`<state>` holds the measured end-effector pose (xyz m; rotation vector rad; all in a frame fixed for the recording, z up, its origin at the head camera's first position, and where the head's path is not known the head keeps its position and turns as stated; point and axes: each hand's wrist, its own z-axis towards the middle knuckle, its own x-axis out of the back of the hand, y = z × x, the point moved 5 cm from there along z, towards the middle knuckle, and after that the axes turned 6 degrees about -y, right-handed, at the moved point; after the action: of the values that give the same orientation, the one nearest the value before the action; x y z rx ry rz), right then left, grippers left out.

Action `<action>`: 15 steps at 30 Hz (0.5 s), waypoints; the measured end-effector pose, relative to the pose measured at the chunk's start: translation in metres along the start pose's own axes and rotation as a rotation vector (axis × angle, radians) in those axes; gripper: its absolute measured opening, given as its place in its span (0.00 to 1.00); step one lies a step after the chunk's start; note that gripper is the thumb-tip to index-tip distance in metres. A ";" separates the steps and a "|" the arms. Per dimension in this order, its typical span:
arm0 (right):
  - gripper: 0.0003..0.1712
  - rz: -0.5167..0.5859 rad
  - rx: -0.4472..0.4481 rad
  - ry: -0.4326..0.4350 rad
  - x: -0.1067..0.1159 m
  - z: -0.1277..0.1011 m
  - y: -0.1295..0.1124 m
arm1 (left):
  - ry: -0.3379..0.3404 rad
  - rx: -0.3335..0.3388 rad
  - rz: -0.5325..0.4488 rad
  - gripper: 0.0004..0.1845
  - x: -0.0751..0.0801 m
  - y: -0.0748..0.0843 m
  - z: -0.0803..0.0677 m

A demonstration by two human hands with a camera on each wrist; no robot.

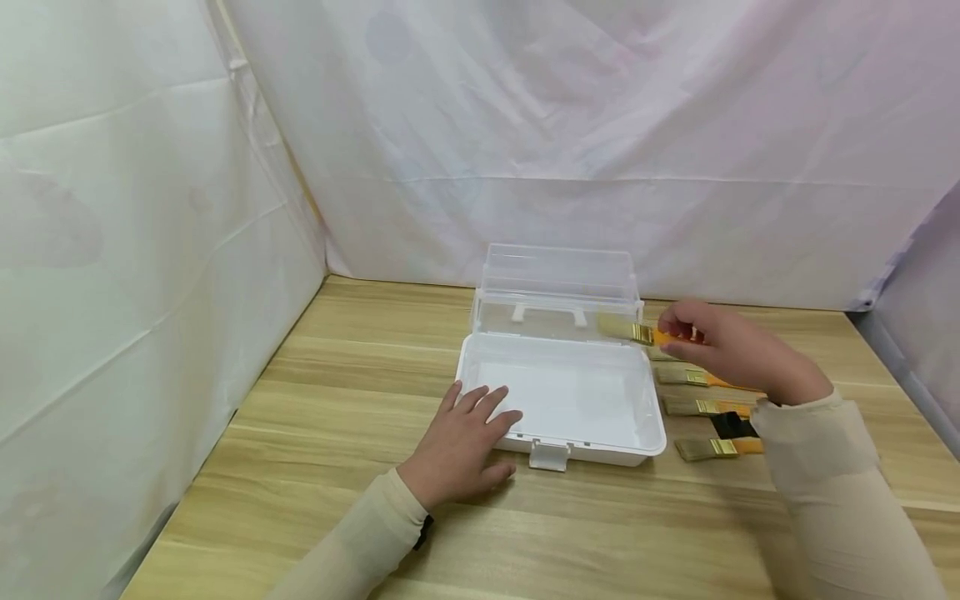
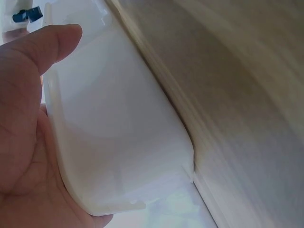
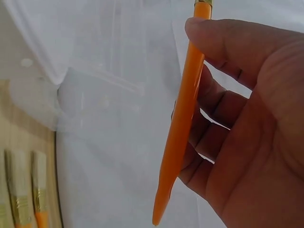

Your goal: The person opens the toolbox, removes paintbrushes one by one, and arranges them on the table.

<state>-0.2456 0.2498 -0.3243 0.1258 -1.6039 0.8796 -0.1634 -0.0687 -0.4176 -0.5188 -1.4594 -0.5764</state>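
Holding a brush (image 1: 637,332) by its orange handle, your right hand (image 1: 720,343) pinches it between thumb and curled fingers, just above the box's (image 1: 562,392) right rear corner. The bristles point left, toward the raised clear lid (image 1: 558,287); the gold ferrule sits just left of your fingertips. In the right wrist view the handle (image 3: 183,118) runs across your fingers (image 3: 223,47), thumb side hidden.

Your left hand (image 1: 465,442) lies flat on the tabletop (image 1: 315,392), fingers straight and spread, fingertips touching the box's front left rim. It grips nothing. The left wrist view shows the box wall (image 2: 118,142) right against your palm (image 2: 23,133).

Box: white tray, open, latch (image 1: 550,455) at front centre. Right of the box, more brushes (image 1: 705,406) lie in a row on the tabletop, bristles toward the box.
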 end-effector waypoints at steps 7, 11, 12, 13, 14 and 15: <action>0.10 -0.005 0.042 -0.012 -0.015 -0.026 0.008 | -0.005 -0.001 -0.003 0.34 0.000 0.001 0.000; 0.09 -0.010 0.012 -0.031 -0.020 -0.040 0.014 | -0.002 -0.001 -0.001 0.35 0.000 0.000 0.000; 0.09 -0.009 0.004 -0.032 -0.021 -0.043 0.015 | 0.000 -0.001 0.001 0.35 0.000 0.000 0.000; 0.09 -0.003 -0.004 -0.035 -0.022 -0.046 0.016 | 0.002 -0.002 0.002 0.35 0.000 0.000 0.000; 0.09 -0.001 -0.005 -0.032 -0.022 -0.049 0.016 | 0.004 -0.003 0.002 0.35 0.000 0.000 0.000; 0.10 0.000 -0.002 -0.031 -0.023 -0.052 0.016 | 0.007 -0.005 0.004 0.35 0.001 0.000 0.000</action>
<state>-0.2067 0.2833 -0.3536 0.1386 -1.6333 0.8802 -0.1636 -0.0691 -0.4171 -0.5228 -1.4508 -0.5785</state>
